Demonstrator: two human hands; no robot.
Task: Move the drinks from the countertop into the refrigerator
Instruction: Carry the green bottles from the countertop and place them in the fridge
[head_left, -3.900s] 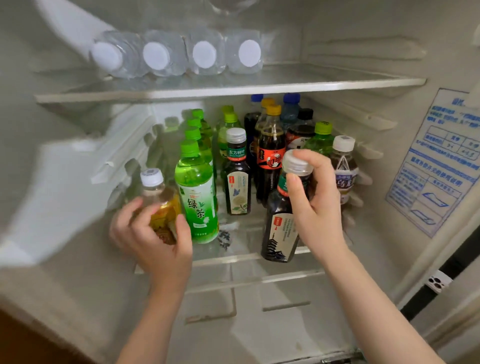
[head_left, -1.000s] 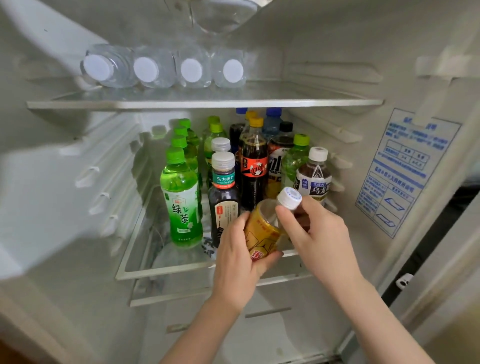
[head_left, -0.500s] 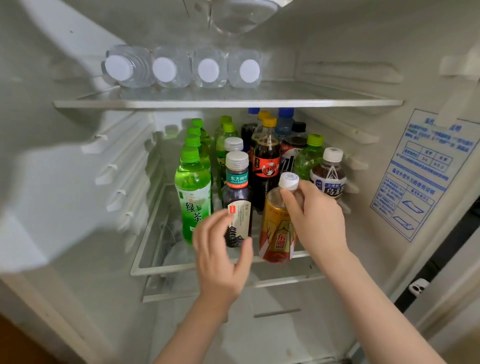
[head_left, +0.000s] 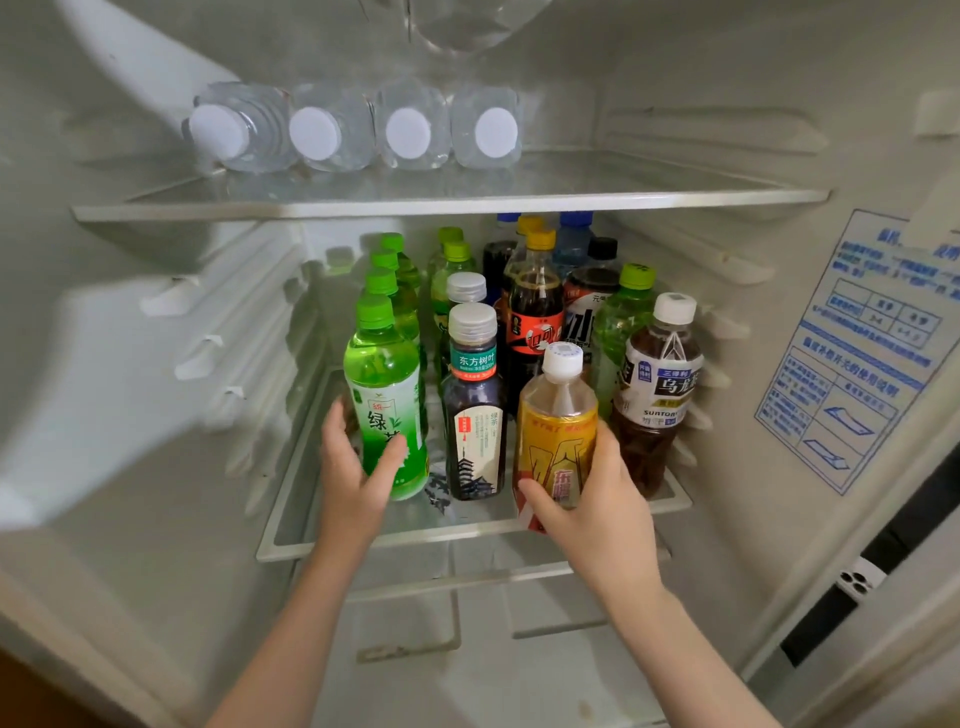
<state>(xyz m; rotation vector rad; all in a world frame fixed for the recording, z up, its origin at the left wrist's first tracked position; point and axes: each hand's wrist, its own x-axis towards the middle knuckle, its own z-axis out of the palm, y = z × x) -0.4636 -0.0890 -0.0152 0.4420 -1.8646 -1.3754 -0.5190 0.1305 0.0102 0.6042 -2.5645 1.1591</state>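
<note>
Yellow-labelled bottle (head_left: 558, 431) with a white cap, seen from the head camera, stands at the front edge of the lower glass shelf (head_left: 467, 535) inside the refrigerator (head_left: 156, 467). The right hand (head_left: 597, 499) grips it low down: the thumb lies across the front of the label and the fingers wrap round the right side, closed snugly on the body. Its long axis runs almost straight up, cap at the top, label facing the camera (the hand hides the base, so I cannot tell if it sits fully on the glass).

The left hand (head_left: 353, 467) holds the green tea bottle (head_left: 387, 405) at the lower part of its label, thumb on the front and fingers curled behind. That bottle is upright too, at the head of a row of green-capped ones.

Between the two held bottles stands a dark tea bottle (head_left: 474, 410) with a grey cap. An oolong bottle (head_left: 657, 395) stands just right of the yellow one, and a cola bottle (head_left: 535, 312) stands behind it.

On the upper shelf (head_left: 452, 205), four water bottles (head_left: 405, 130) lie on their sides, caps toward the camera. A blue-printed sticker (head_left: 852, 353) is on the right wall.
</note>
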